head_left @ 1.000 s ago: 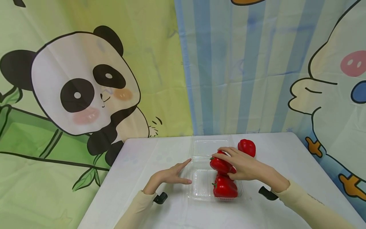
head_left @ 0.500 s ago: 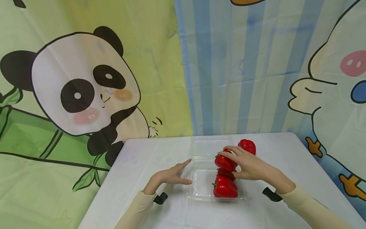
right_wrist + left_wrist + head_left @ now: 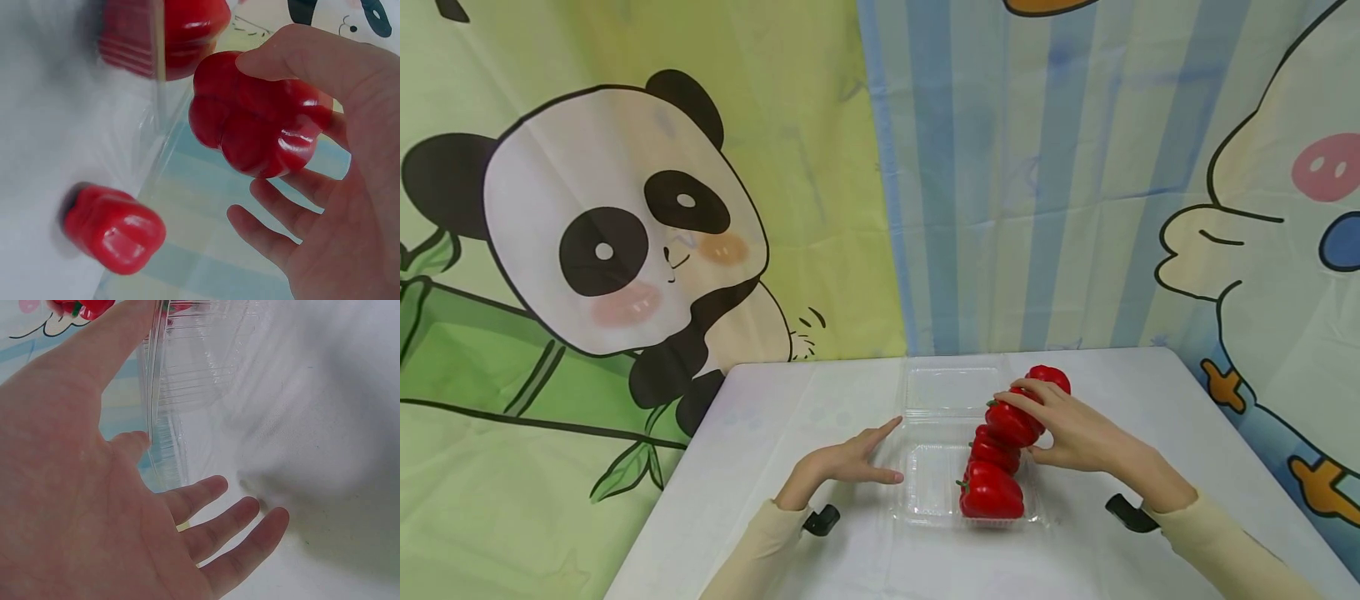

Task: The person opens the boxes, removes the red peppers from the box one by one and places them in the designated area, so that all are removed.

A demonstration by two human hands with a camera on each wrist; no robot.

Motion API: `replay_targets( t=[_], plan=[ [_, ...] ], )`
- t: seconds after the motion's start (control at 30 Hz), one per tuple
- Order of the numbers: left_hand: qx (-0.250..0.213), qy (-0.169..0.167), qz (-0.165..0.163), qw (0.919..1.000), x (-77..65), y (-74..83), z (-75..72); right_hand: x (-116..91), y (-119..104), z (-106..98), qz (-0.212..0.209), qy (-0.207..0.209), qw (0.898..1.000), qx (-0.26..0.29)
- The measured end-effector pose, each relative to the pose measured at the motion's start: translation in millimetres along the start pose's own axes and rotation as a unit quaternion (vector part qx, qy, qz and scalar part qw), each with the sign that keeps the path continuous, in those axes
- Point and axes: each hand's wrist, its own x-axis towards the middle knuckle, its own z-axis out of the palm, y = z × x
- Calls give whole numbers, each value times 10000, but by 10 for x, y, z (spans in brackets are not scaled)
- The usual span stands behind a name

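My right hand (image 3: 1078,432) grips a red bell pepper (image 3: 1013,425) between thumb and fingers, raised above the table. In the right wrist view the lobed bottom of this pepper (image 3: 259,119) faces the camera. A clear plastic clamshell box (image 3: 927,493) lies open, its lid (image 3: 951,390) folded back away from me. Two more red peppers, a front one (image 3: 992,493) and one behind it (image 3: 995,450), sit along the box's right side. Beside the box's left edge my left hand (image 3: 850,458) rests with fingers spread, thumb and index finger at the clear wall (image 3: 194,369).
Another red bell pepper (image 3: 1051,377) lies on the white table (image 3: 1120,392) at the back right, partly covered by my right hand in the head view. A printed curtain (image 3: 977,183) hangs behind the table's far edge.
My right hand has moved right and slightly away from the box with the pepper, uncovering the rear pepper in the box. The left hand has stayed in place.
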Motion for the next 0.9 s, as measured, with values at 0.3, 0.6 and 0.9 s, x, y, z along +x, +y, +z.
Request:
replay_targets(
  t=[0.3, 0.6, 0.9],
  plan=[
    [30, 30, -10, 10000, -2, 3, 8, -118, 176, -4, 474, 233, 9986, -43],
    [44, 41, -6, 10000, -4, 21, 11, -237, 386, -23, 1076, 427, 9932, -122],
    [42, 33, -19, 10000, -4, 5, 18, -319, 556, -52, 1840, 428, 9819, -109]
  ],
)
